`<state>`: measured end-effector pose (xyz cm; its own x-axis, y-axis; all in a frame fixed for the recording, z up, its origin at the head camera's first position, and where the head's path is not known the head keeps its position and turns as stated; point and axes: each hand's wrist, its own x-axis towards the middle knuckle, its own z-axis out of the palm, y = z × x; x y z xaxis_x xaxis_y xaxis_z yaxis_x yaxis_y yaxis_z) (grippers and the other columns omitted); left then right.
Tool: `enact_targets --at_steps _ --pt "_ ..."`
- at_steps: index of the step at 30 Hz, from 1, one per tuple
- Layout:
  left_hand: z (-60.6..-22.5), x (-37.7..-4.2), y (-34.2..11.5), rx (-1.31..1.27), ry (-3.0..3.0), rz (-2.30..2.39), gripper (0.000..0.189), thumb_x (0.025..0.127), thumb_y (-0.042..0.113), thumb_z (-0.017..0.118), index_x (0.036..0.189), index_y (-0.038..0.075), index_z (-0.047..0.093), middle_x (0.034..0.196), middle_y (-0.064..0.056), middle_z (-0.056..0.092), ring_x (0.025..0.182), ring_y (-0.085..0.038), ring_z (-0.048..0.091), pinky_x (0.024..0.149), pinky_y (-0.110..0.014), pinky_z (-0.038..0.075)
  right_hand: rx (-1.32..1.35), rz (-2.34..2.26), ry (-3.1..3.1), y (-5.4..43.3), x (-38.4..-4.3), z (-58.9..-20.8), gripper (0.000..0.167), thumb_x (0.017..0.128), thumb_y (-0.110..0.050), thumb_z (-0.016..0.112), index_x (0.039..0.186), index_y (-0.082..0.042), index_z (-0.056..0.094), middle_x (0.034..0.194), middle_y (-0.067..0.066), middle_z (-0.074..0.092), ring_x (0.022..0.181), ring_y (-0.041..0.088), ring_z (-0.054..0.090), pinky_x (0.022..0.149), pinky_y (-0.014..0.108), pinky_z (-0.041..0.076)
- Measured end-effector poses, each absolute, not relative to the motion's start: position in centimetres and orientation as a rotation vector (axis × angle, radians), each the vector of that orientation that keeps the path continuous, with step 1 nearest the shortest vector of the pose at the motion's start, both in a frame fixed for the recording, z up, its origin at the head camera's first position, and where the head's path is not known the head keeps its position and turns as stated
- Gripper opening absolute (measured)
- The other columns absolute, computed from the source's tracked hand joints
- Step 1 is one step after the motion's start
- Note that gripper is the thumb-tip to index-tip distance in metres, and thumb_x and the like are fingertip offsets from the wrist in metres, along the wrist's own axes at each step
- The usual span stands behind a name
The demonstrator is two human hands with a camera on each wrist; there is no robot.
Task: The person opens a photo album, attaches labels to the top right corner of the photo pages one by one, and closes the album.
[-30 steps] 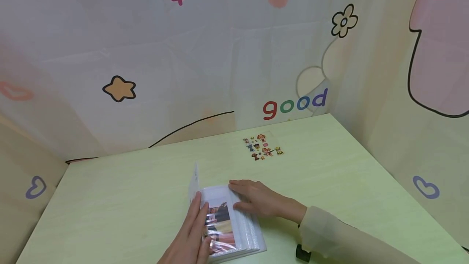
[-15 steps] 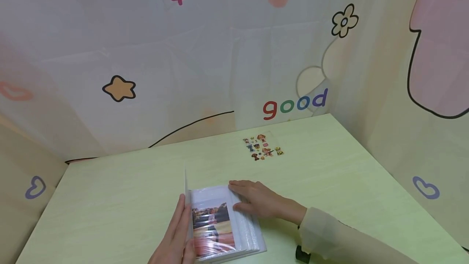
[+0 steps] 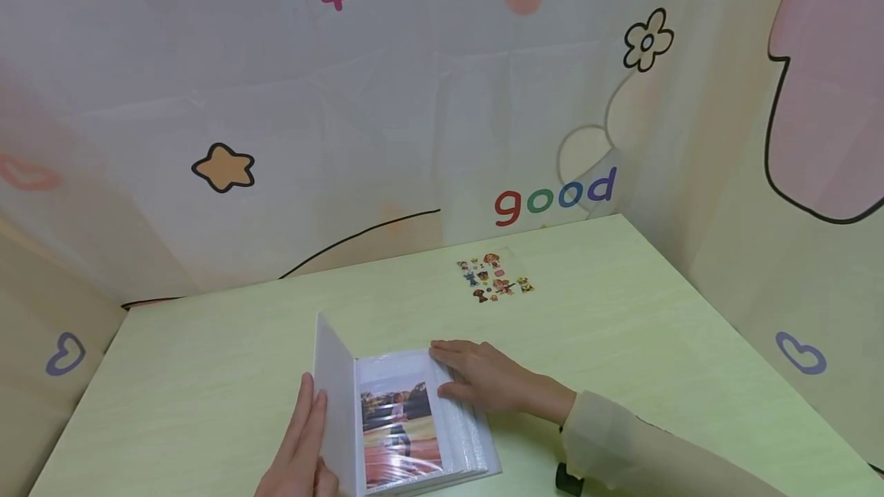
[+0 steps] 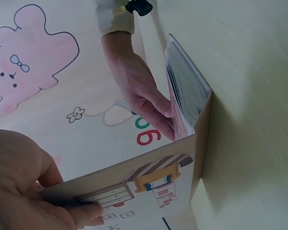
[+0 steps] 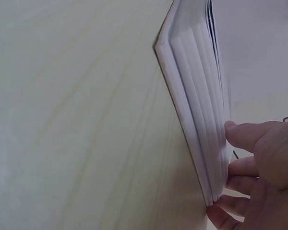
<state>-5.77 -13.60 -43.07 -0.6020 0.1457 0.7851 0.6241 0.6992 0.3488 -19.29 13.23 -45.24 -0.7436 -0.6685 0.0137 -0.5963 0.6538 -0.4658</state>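
A white photo album (image 3: pixel 452 436) lies at the table's front, its first page showing a photo of a person outdoors under shiny clear film. My left hand (image 3: pixel 298 447) pinches the free edge of its front cover (image 3: pixel 335 409), which stands steeply raised on the left side. In the left wrist view the cover's outside (image 4: pixel 158 179) carries printed drawings, with the fingers on that face. My right hand (image 3: pixel 483 378) rests on the upper right of the pages, fingers fairly straight. From the right wrist view, its thumb and fingers touch the edge of the page stack (image 5: pixel 199 96).
A sheet of small cartoon stickers (image 3: pixel 493 278) lies farther back on the pale green table (image 3: pixel 207 374). Printed curtains (image 3: pixel 387 98) enclose the table at the back and both sides. A black strap piece (image 3: pixel 569 479) hangs by the right sleeve (image 3: pixel 621 428).
My left hand has moved left and swung the album's cover with it, from upright to leaning outward, uncovering the whole first photo. My right hand has stayed put.
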Motion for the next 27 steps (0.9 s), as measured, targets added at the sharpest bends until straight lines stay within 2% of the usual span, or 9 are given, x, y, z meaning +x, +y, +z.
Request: enact_targets --at_steps 2,7,11,14,18,20,24,26,27 --pt "-43.2 -5.6 -13.9 -0.543 -2.150 -0.827 0.074 0.061 -0.023 0.055 0.135 -0.019 0.055 0.166 -0.003 0.033 0.131 0.014 0.039 0.049 -0.007 0.032 -1.042 -0.677 2.709 13.2 -19.3 -45.3 0.062 0.103 -0.031 0.065 0.152 0.001 0.047 0.159 0.015 0.044 0.147 0.036 0.040 0.113 0.059 0.037" --pt "-43.9 -5.5 -15.1 -0.449 -2.169 -0.781 0.065 0.063 -0.022 0.058 0.128 -0.021 0.059 0.164 0.007 0.031 0.136 0.015 0.033 0.050 -0.009 0.036 -1.033 -0.672 2.709 13.1 -19.3 -45.3 0.061 0.103 -0.032 0.064 0.153 0.000 0.047 0.160 0.014 0.043 0.147 0.035 0.039 0.113 0.060 0.037" --pt "-44.5 -5.8 -16.4 -0.435 -2.146 -0.696 0.037 0.097 0.003 0.052 0.125 -0.020 0.061 0.162 0.005 0.034 0.139 0.012 0.033 0.068 -0.003 0.044 -1.034 -0.674 2.707 13.2 -19.3 -45.3 0.061 0.103 -0.031 0.064 0.153 0.000 0.047 0.160 0.014 0.043 0.147 0.035 0.039 0.113 0.061 0.037" --pt "-45.0 -5.7 -17.2 -0.396 -2.185 -0.651 0.060 0.109 0.034 0.040 0.125 -0.020 0.061 0.162 -0.002 0.037 0.139 0.014 0.029 0.089 0.002 0.035 -1.037 -0.677 2.706 13.2 -19.3 -45.4 0.061 0.103 -0.031 0.064 0.153 0.001 0.047 0.160 0.015 0.043 0.147 0.036 0.039 0.113 0.060 0.037" --pt "-45.6 -5.8 -18.2 -0.378 -2.226 -0.639 0.077 0.108 0.046 0.032 0.124 -0.025 0.058 0.160 -0.018 0.041 0.141 0.015 0.021 0.099 0.002 0.023 -1.042 -0.678 2.704 13.3 -19.3 -45.3 0.061 0.104 -0.031 0.064 0.153 0.001 0.047 0.160 0.015 0.042 0.147 0.036 0.039 0.113 0.060 0.037" --pt "-46.0 -5.9 -18.8 -0.391 -2.218 -0.628 0.085 0.107 0.052 0.028 0.122 -0.027 0.057 0.161 -0.016 0.039 0.142 0.015 0.019 0.102 0.001 0.020 -1.044 -0.676 2.704 13.3 -19.2 -45.3 0.061 0.104 -0.031 0.063 0.153 0.001 0.047 0.160 0.015 0.042 0.147 0.036 0.039 0.113 0.060 0.037" --pt "-46.8 -6.4 -19.9 -0.422 -2.176 -0.616 0.086 0.107 0.053 0.031 0.116 -0.027 0.059 0.158 -0.016 0.041 0.143 0.013 0.021 0.106 -0.001 0.019 -1.044 -0.680 2.702 13.3 -19.2 -45.2 0.061 0.104 -0.031 0.063 0.153 0.001 0.047 0.160 0.015 0.042 0.147 0.036 0.039 0.113 0.060 0.037" --pt "-47.0 -6.4 -20.3 -0.405 -2.187 -0.615 0.084 0.107 0.052 0.034 0.113 -0.027 0.061 0.149 -0.027 0.050 0.141 0.015 0.021 0.105 0.000 0.019 -1.046 -0.678 2.704 13.3 -19.2 -45.1 0.061 0.104 -0.031 0.063 0.153 0.002 0.047 0.160 0.015 0.043 0.147 0.036 0.039 0.113 0.060 0.037" --pt "-47.1 -6.4 -20.5 -0.377 -2.212 -0.611 0.072 0.108 0.044 0.043 0.113 -0.026 0.062 0.143 -0.032 0.054 0.139 0.016 0.021 0.104 0.001 0.018 -1.046 -0.677 2.705 13.3 -19.2 -45.1 0.061 0.104 -0.032 0.063 0.153 0.002 0.047 0.160 0.016 0.043 0.147 0.036 0.039 0.112 0.061 0.037"
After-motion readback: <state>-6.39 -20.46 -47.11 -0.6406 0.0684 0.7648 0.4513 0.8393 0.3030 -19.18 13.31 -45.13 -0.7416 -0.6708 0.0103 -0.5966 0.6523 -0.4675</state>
